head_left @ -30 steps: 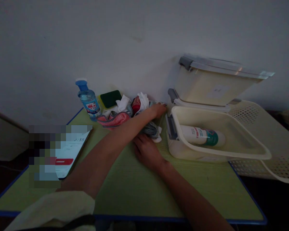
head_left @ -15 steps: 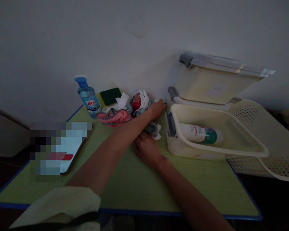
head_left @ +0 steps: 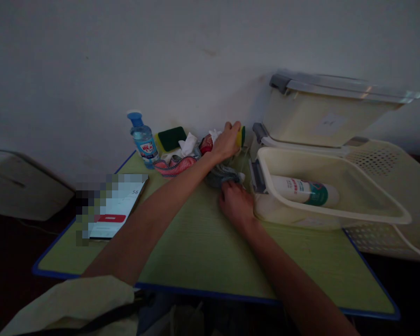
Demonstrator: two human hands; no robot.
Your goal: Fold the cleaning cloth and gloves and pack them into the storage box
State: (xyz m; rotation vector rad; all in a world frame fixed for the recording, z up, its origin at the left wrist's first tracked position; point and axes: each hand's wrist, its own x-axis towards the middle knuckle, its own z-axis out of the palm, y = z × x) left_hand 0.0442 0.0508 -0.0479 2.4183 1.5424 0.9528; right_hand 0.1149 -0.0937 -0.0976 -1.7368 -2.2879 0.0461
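A yellow-and-green sponge (head_left: 243,136) is pinched in the fingers of my left hand (head_left: 227,141), raised above the far side of the pile by the wall. My right hand (head_left: 237,204) rests low on the table, its fingers curled on the edge of a grey cloth (head_left: 224,175). Behind my left forearm lie a pink cloth (head_left: 178,165), a white cloth (head_left: 188,144) and a red patterned item (head_left: 206,144), partly covered. A second sponge (head_left: 172,139), dark green over yellow, leans near the wall. Beside it stands a blue detergent bottle (head_left: 145,144).
An open cream bin (head_left: 336,219) right of my hands holds a white-and-green bottle (head_left: 301,190) on its side. Another lidded bin (head_left: 311,116) stands behind it, and a perforated basket (head_left: 402,186) is at the right. A phone (head_left: 115,205) lies on the table's left (head_left: 196,261).
My left hand has risen and now shows the sponge in its fingers. My right hand has shifted right along the grey cloth. The whole view has swung slightly left.
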